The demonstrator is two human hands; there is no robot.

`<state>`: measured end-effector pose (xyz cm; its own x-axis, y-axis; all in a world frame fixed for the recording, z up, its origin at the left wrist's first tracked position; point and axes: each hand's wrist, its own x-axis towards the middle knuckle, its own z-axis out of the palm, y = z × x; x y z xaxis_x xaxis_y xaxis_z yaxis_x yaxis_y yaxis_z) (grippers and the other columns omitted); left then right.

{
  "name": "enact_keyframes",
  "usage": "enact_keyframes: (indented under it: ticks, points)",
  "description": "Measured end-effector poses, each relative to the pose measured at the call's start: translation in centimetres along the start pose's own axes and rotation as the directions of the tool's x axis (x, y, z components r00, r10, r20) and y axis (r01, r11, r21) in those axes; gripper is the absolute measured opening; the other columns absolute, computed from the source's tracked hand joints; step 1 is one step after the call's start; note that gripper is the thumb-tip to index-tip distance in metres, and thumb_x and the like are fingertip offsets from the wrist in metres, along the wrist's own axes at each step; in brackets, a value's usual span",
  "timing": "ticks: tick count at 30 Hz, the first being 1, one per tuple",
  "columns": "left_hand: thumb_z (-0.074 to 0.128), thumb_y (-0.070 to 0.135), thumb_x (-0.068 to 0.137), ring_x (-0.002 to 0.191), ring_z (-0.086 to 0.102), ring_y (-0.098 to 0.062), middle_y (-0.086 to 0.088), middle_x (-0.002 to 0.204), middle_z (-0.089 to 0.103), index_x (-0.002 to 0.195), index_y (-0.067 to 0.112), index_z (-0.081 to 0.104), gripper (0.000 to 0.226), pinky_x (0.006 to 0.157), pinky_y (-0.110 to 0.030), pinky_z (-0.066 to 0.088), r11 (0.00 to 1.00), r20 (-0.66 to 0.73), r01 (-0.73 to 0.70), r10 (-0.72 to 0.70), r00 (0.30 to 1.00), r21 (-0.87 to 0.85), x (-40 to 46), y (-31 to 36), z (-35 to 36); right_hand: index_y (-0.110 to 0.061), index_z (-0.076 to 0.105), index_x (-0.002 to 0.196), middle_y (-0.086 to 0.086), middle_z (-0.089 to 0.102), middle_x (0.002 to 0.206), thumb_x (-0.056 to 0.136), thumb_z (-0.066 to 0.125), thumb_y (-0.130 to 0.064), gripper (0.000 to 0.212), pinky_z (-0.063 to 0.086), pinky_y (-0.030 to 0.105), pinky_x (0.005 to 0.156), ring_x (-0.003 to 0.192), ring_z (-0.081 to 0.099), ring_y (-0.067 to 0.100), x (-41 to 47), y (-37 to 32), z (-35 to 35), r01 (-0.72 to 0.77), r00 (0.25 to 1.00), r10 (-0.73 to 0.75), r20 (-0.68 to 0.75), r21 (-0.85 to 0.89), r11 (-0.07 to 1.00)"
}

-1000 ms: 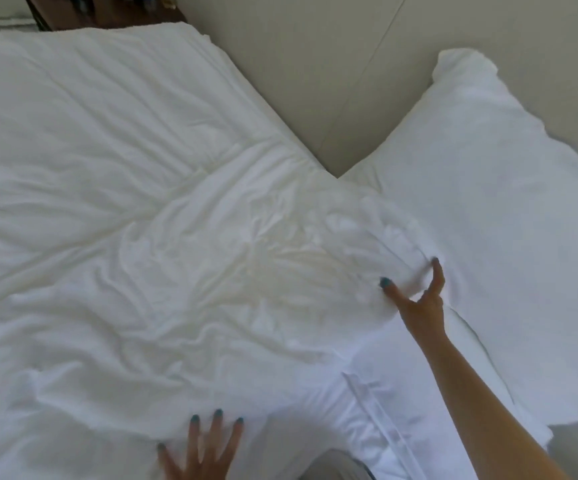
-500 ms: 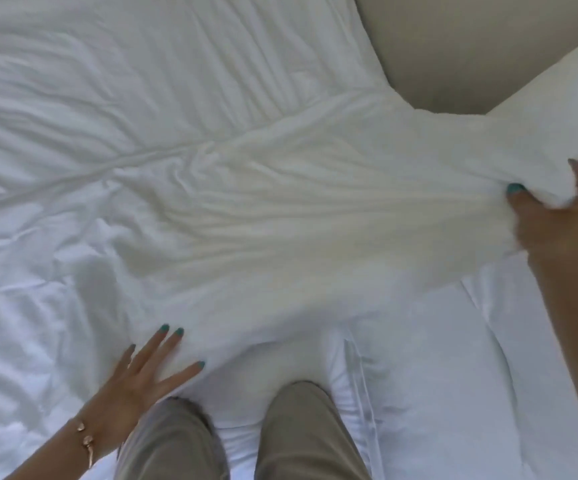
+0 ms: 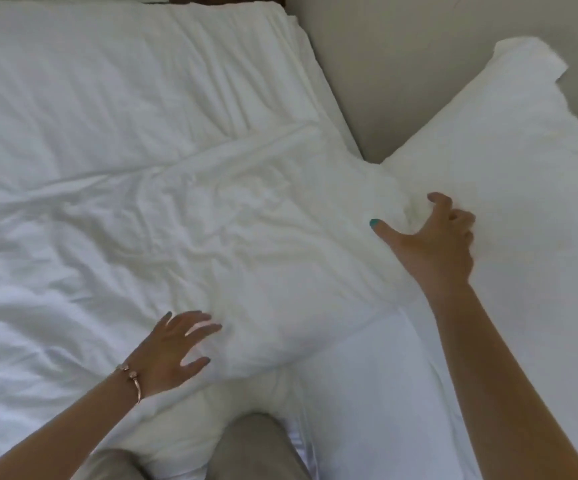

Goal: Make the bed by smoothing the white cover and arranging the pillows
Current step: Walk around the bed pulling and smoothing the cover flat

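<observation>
Now the right hand (image 3: 433,244) has its fingers (image 3: 455,216) curled loosely over the crumpled far-right corner of the wrinkled white fabric cover (image 3: 246,216), thumb stretched wide to the left; whether they pinch the cloth cannot be told. Nearer and to the left, the left hand (image 3: 173,351), with a rose-gold bracelet (image 3: 131,379) at its wrist, lies with fingers spread flat on the cover's near edge. At far right a plump white pillow (image 3: 523,150) rests against the beige wall (image 3: 401,64). Grey-trousered knees (image 3: 256,445) kneel on the bed.
</observation>
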<state>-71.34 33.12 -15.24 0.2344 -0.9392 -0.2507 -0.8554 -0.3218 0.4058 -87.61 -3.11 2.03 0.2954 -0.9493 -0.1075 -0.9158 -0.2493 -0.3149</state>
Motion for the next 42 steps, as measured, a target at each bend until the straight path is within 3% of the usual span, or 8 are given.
enact_keyframes:
  ticks: [3, 9, 13, 19, 25, 32, 37, 42]
  points:
    - [0.048, 0.09, 0.058, 0.146, -0.015, -0.017, 0.017, 0.157, -0.014, 0.134, 0.069, -0.01, 0.098, 0.117, -0.055, 0.009, 0.917, 0.169, 0.292, -0.254, 0.952, -0.271, 5.9, 4.5, -0.4, -0.019, 0.051, 0.115, 0.003, 0.053, 0.122, 0.069, 0.07, -0.067, 0.069, 0.046, 0.037, 0.088, 0.104, 0.054, 0.024, 2.7, 0.0, -0.2, -0.166, 0.909, 0.107, 0.402, 0.116, 0.979]
    - [0.044, 0.087, 0.061, 0.147, -0.004, -0.015, 0.013, 0.159, -0.002, 0.133, 0.071, 0.009, 0.082, 0.12, -0.047, 0.012, 0.638, 0.051, 0.313, -0.393, 0.918, -0.704, 13.0, 11.4, -1.6, -0.026, 0.068, 0.1, -0.01, 0.069, 0.108, 0.073, 0.074, -0.048, 0.035, 0.052, 0.022, 0.078, 0.097, 0.064, 0.007, 2.8, 3.7, -4.3, -0.219, 0.768, -0.138, 0.626, 0.459, 0.861]
    - [0.025, 0.076, 0.078, 0.145, 0.004, -0.006, 0.023, 0.152, 0.011, 0.127, 0.071, 0.02, 0.049, 0.121, -0.042, 0.01, 0.626, -0.093, 0.181, -0.379, 0.921, -0.758, 15.8, 13.5, -5.0, -0.026, 0.069, 0.103, -0.013, 0.066, 0.111, 0.079, 0.079, -0.023, 0.026, 0.044, 0.013, 0.091, 0.103, 0.06, 0.0, 0.4, 3.4, -3.8, 0.148, 0.721, -0.494, 0.486, 0.588, 0.795]
    - [0.067, 0.065, 0.072, 0.144, 0.017, -0.023, 0.004, 0.159, 0.001, 0.149, 0.044, -0.003, 0.107, 0.116, -0.047, 0.025, 0.401, 0.095, 0.288, -0.436, 0.895, -0.869, 22.7, 18.2, -12.5, -0.033, 0.051, 0.074, -0.011, 0.055, 0.081, 0.084, 0.069, -0.046, 0.024, 0.042, 0.024, 0.073, 0.076, 0.049, 0.008, -2.8, 1.5, -3.1, 0.562, 0.421, -0.581, 0.697, 0.303, 0.77]
    - [0.042, -0.002, 0.086, 0.125, 0.044, -0.035, -0.009, 0.153, 0.017, 0.152, 0.026, 0.007, 0.08, 0.099, -0.046, 0.046, 0.492, 0.092, 0.405, -0.543, 0.835, -0.771, 24.0, 17.3, -12.2, -0.017, 0.05, 0.111, 0.001, 0.048, 0.115, 0.084, 0.063, -0.053, 0.047, 0.042, 0.03, 0.068, 0.093, 0.057, 0.018, 0.4, 0.1, -2.0, 0.146, 0.971, -0.149, 0.188, 0.028, 0.989]
    - [0.039, 0.033, 0.098, 0.085, 0.059, -0.024, -0.007, 0.115, 0.061, 0.152, 0.036, 0.011, 0.061, 0.066, -0.029, 0.049, 0.319, 0.148, 0.407, -0.603, 0.784, -0.856, 23.0, 17.7, -14.0, -0.001, 0.064, 0.097, 0.019, 0.068, 0.103, 0.084, 0.06, -0.006, 0.015, 0.043, 0.03, 0.071, 0.096, 0.064, 0.033, 3.7, -0.4, -0.6, 0.119, 0.965, -0.128, 0.23, 0.05, 0.992]
    - [0.041, 0.056, 0.088, 0.14, 0.033, -0.025, -0.003, 0.154, 0.032, 0.152, 0.033, 0.021, 0.071, 0.114, -0.046, 0.029, 0.371, 0.029, 0.149, -0.312, 0.95, -0.916, 24.6, 24.3, -17.5, -0.003, 0.076, 0.09, 0.016, 0.069, 0.083, 0.082, 0.066, -0.01, 0.014, 0.026, 0.024, 0.064, 0.078, 0.063, 0.031, 2.2, 5.0, -10.2, 0.214, 0.958, -0.171, -0.229, 0.176, 0.961]
    - [0.035, 0.064, 0.089, 0.145, 0.012, -0.021, 0.006, 0.161, 0.012, 0.134, 0.061, 0.031, 0.045, 0.117, -0.058, 0.007, 0.31, 0.078, 0.139, -0.201, 0.976, -0.94, 26.9, 27.8, -13.1, -0.013, 0.069, 0.106, 0.01, 0.067, 0.108, 0.089, 0.058, -0.017, 0.021, 0.044, 0.034, 0.081, 0.099, 0.059, 0.032, 2.5, 6.7, -10.0, 0.096, 0.993, -0.093, 0.069, -0.045, 0.994]
